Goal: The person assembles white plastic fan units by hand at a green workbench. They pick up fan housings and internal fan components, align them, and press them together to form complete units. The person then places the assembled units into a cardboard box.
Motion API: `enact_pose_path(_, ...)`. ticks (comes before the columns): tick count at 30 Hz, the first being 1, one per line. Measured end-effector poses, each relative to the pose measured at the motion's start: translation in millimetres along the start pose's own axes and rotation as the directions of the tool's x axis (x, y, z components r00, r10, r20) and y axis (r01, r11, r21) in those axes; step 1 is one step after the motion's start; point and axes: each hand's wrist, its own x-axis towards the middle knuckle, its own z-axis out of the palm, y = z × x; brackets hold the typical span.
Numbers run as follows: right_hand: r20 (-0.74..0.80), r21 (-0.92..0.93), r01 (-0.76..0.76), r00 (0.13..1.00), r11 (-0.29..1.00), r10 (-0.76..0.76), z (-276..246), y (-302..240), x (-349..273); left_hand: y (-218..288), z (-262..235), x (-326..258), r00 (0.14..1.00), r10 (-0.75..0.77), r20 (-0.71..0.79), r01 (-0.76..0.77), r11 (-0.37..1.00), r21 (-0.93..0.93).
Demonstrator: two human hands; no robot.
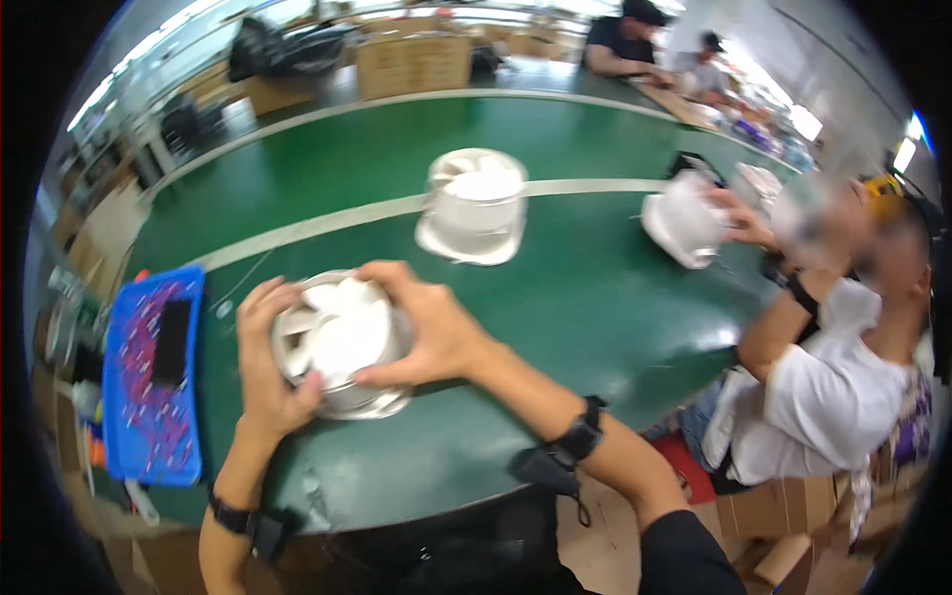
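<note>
Head view: left hand (pixel 266 363) and right hand (pixel 426 327) both gripping round white plastic fan housing (pixel 342 342); second white fan housing (pixel 474 206) at one o'clock.

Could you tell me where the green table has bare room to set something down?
Bare green table lies between the held fan, the second fan and the co-worker's fan. It is crowded where left hand and right hand meet, beside the blue tray.

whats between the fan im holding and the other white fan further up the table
In the head view, only bare green table and a pale stripe painted across it lie between the held white fan and the second white fan.
</note>
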Motion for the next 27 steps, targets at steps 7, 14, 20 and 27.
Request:
enact_pose_path(7,-0.057,0.076,0.083,0.995,0.994,-0.079,6,3,3,-2,-6,2,0.994,0.106,-0.001,-0.106,0.992,0.068)
enact_pose_path(14,0.009,0.056,0.038,0.999,0.998,-0.039,5,3,1,0,-10,0,0.992,0.091,0.091,-0.105,0.983,0.153)
enact_pose_path(20,-0.002,0.071,0.066,0.998,0.995,-0.066,5,4,3,1,-6,6,0.987,0.160,0.006,-0.159,0.980,0.117)
enact_pose_path(27,0.008,0.056,0.060,0.998,0.997,-0.061,6,4,3,-2,-9,3,0.991,0.118,0.061,-0.125,0.981,0.145)
